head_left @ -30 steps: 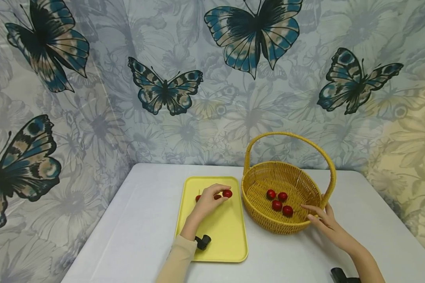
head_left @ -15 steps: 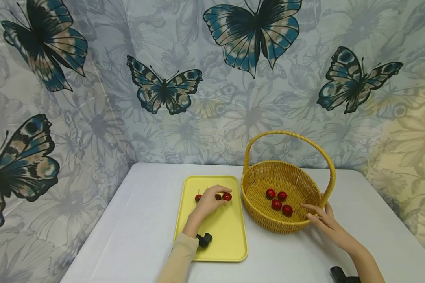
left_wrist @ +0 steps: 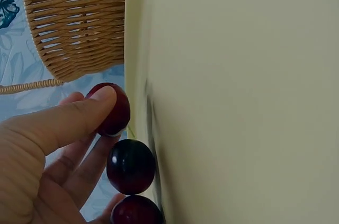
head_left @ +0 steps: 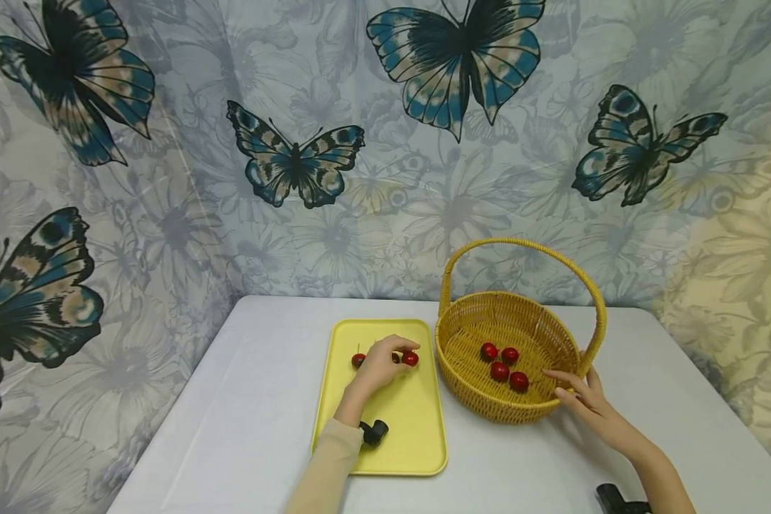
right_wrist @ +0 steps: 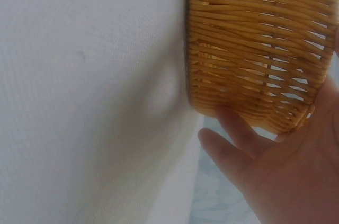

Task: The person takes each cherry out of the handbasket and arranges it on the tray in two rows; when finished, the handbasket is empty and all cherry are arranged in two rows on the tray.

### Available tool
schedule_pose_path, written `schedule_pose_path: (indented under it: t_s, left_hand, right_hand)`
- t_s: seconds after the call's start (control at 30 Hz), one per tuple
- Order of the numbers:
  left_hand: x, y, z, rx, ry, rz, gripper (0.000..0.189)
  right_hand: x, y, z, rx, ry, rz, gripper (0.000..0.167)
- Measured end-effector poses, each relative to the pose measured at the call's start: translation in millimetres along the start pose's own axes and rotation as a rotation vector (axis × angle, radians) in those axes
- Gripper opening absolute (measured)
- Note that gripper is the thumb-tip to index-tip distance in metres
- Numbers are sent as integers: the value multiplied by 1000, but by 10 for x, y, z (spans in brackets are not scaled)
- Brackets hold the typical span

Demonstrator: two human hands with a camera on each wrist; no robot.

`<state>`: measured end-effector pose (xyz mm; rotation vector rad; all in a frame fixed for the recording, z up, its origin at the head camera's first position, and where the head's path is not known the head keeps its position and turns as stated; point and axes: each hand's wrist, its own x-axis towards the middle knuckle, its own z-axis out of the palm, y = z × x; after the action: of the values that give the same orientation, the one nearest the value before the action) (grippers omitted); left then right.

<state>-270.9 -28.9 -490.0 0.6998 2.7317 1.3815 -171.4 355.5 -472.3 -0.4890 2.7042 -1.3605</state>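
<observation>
My left hand (head_left: 379, 368) is over the far half of a yellow tray (head_left: 401, 442), pinching a dark red cherry (head_left: 410, 358) between thumb and fingers. In the left wrist view that cherry (left_wrist: 121, 115) appears raised off the tray surface, while another cherry (left_wrist: 131, 167) lies just beside it. One more cherry (head_left: 358, 360) with a stem shows left of the hand, which partly hides the others. At the right, my right hand (head_left: 594, 410) holds the rim of a woven basket (head_left: 488, 407), thumb and fingers on either side. Several cherries (head_left: 500, 371) lie inside the basket.
The basket's tall arched handle (head_left: 520, 241) rises above it, close to the right hand. Tray and basket stand side by side on a white-covered table (head_left: 250, 400). Behind is a butterfly-print cloth backdrop (head_left: 334, 243).
Over the last second my left hand and its cherry have come slightly down and nearer, mostly in the first half. The right hand keeps its place on the basket.
</observation>
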Motion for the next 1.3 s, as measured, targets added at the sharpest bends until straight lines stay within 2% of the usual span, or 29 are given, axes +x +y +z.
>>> schedule_pose_path:
  t_s: [0.33, 0.73, 1.1, 1.3]
  left_hand:
    - [35, -35, 10, 57, -14, -16, 42]
    - [59, -25, 2, 176, -19, 6, 44]
    - [68, -20, 0, 232, -30, -6, 44]
    - [59, -4, -8, 218, -43, -10, 44]
  right_hand:
    - [-2, 8, 6, -1, 6, -8, 39]
    - [0, 8, 1, 1, -2, 2, 40]
    - [-3, 18, 10, 5, -3, 6, 40]
    - [-7, 20, 12, -3, -1, -4, 39]
